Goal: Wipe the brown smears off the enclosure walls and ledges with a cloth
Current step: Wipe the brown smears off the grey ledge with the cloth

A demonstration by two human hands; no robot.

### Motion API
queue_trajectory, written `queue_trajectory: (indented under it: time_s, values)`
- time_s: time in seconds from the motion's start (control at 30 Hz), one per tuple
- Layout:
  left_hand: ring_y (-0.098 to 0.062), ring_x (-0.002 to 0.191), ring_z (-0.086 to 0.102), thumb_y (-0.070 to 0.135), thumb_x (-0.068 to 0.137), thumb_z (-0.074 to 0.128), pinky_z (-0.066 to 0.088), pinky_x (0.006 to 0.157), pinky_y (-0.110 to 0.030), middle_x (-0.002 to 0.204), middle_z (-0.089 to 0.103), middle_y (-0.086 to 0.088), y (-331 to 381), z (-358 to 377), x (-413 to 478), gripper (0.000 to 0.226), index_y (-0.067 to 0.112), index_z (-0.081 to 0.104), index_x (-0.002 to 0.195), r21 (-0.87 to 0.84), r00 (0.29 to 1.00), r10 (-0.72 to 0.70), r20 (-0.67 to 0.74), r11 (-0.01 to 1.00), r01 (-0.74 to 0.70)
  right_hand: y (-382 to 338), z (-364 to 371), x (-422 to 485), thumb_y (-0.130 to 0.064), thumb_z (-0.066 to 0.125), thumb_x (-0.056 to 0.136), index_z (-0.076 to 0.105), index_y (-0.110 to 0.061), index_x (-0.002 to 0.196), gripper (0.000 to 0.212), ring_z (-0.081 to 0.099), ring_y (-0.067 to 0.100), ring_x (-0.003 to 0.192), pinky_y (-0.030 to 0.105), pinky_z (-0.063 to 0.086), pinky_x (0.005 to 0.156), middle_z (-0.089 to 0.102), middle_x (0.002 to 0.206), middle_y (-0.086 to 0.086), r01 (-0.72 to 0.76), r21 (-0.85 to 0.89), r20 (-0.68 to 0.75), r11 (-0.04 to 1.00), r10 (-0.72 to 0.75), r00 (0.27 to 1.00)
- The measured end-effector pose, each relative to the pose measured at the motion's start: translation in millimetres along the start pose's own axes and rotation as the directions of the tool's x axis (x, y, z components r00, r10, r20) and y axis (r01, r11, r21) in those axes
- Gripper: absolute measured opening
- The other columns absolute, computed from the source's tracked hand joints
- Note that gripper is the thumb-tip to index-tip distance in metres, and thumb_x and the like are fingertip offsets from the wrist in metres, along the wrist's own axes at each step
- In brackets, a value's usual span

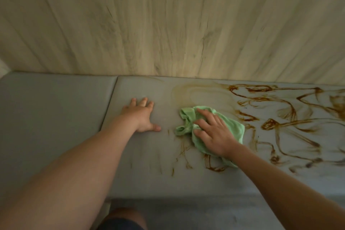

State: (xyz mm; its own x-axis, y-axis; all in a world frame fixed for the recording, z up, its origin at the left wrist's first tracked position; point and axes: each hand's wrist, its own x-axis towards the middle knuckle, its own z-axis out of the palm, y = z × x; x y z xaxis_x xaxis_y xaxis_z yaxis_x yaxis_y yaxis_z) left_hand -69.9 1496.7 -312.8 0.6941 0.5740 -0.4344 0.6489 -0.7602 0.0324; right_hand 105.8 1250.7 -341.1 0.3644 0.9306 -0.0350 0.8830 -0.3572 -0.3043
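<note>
Cloth [235, 129], one, under right hand [216, 133]

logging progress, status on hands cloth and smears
Left hand flat on grey ledge. Right hand presses green cloth. Brown smears thick to its right. Nothing blocking.

This looks like an indoor enclosure, a built-in nook; what kind of building holds it I cannot tell. A pale wood-grain wall [168, 24] rises from the back edge of a grey ledge [140, 177], whose 2 smooth panels meet at a seam [110, 102] near its left end.
</note>
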Motion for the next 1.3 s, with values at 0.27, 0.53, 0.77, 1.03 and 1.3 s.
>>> queue_trajectory:
  time_s: [0.27,0.53,0.77,1.03,1.3]
  values:
    - [-0.039,0.158,-0.008,0.078,0.083,0.062,0.008,0.125,-0.058,0.173,-0.014,0.003,9.1,1.8,-2.8,0.117,0.027,-0.004,0.165,-0.014,0.998,-0.069,0.002,0.998,0.069,-87.3,32.6,-44.2,-0.058,0.013,0.107,0.032,-0.049,0.156,0.054,0.003,0.023,0.16,0.048,-0.006,0.127,0.021,0.171,-0.008,0.375,-0.121,0.174,0.919,-0.352,0.92]
    - [-0.036,0.154,0.019,0.072,0.076,0.073,0.028,0.12,-0.054,0.17,0.01,0.0,30.8,-6.2,-4.8,0.118,0.02,0.014,0.164,0.058,0.987,-0.157,-0.027,0.986,0.158,2.0,-0.2,-56.4,-0.07,0.011,0.101,0.006,-0.065,0.154,0.053,-0.003,0.023,0.16,0.053,-0.001,0.128,0.007,0.174,-0.008,-0.07,-0.227,0.09,0.971,0.092,0.992]
    - [-0.044,0.148,0.026,0.02,0.086,0.058,0.039,0.112,-0.064,0.162,0.018,-0.007,107.8,-28.4,-15.8,0.069,0.015,0.039,0.152,0.138,0.993,-0.112,0.025,0.985,0.107,-10.2,12.3,-95.9,-0.065,0.022,0.105,0.019,-0.057,0.158,0.053,0.005,0.028,0.16,0.055,0.001,0.127,0.015,0.173,-0.004,0.225,-0.218,0.128,0.95,-0.2,0.971]
    - [-0.046,0.155,0.012,0.08,0.074,0.071,0.02,0.126,-0.05,0.172,-0.003,-0.012,214.0,-24.3,11.1,0.122,0.034,0.005,0.165,0.112,0.977,0.19,0.095,0.973,-0.2,156.9,-52.0,-131.6,-0.074,0.012,0.099,-0.001,-0.065,0.154,0.057,-0.009,0.021,0.159,0.059,-0.005,0.125,-0.001,0.173,-0.011,-0.499,-0.157,-0.005,0.852,0.505,0.863]
    - [-0.053,0.152,-0.012,0.076,0.075,0.072,0.023,0.115,-0.075,0.17,-0.022,-0.001,217.1,0.4,23.7,0.124,0.045,-0.011,0.16,0.062,0.976,0.131,0.174,0.988,-0.144,120.8,-45.6,-16.0,-0.065,0.004,0.103,0.002,-0.043,0.163,0.064,-0.009,0.029,0.159,0.06,-0.009,0.125,0.002,0.174,-0.003,-0.53,0.03,-0.003,0.847,0.53,0.848]
